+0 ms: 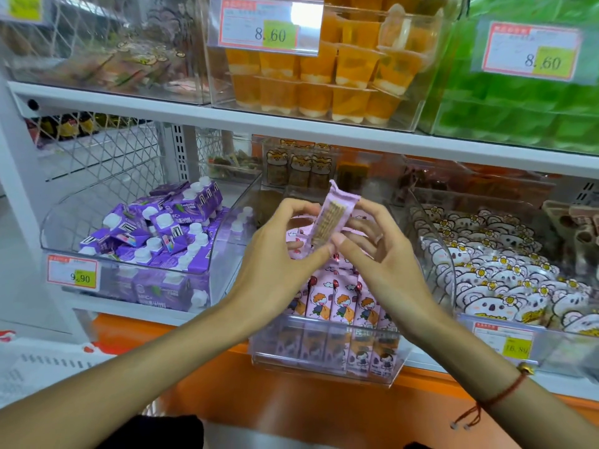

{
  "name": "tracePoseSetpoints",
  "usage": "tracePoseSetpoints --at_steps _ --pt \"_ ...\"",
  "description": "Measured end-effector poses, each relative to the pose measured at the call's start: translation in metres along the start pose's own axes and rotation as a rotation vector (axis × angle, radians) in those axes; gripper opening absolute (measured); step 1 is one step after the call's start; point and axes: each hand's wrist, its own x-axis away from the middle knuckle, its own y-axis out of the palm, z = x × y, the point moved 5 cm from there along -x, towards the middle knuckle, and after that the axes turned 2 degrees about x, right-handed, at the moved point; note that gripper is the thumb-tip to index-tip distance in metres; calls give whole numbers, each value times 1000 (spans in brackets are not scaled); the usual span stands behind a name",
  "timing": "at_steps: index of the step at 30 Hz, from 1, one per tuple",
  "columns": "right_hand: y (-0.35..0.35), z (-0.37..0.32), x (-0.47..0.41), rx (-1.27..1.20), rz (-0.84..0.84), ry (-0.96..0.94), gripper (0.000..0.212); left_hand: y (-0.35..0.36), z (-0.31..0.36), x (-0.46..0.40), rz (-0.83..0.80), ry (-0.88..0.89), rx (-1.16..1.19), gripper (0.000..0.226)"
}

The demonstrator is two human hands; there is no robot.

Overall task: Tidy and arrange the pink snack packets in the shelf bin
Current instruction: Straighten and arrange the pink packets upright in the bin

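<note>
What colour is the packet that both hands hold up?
Pale pink packet, with a clear window showing tan wafer; seen in the head view, the only one.

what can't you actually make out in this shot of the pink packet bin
Head view only:
- Back of the clear bin: hidden by the left hand and right hand.
- Print on the held pink packet: blurred.
- Lower front row packets: clouded by the bin wall.
- Price tag: small print too small.
</note>
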Motion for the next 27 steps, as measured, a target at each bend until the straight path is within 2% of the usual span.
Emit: tracePoseSetpoints --at_steps 6,12,18,21,23,27 --pt "4 -14 5 -45 -53 -114 34 -7 8 -2 62 145 -47 41" --pt "1 -16 7 -58 -55 -92 37 -7 7 -1 11 151 -49 39" --pt "-6 -16 6 -41 50 -106 30 -7 11 -6 -20 133 -96 39" --pt "-8 -17 3 22 10 -97 33 -8 12 -9 -22 16 17 37" --pt "-8 -16 2 68 -32 -73 33 -6 10 -9 -20 -142 161 36" --pt "-11 -10 -1 55 -10 61 27 -1 1 -2 -3 -478 427 37"
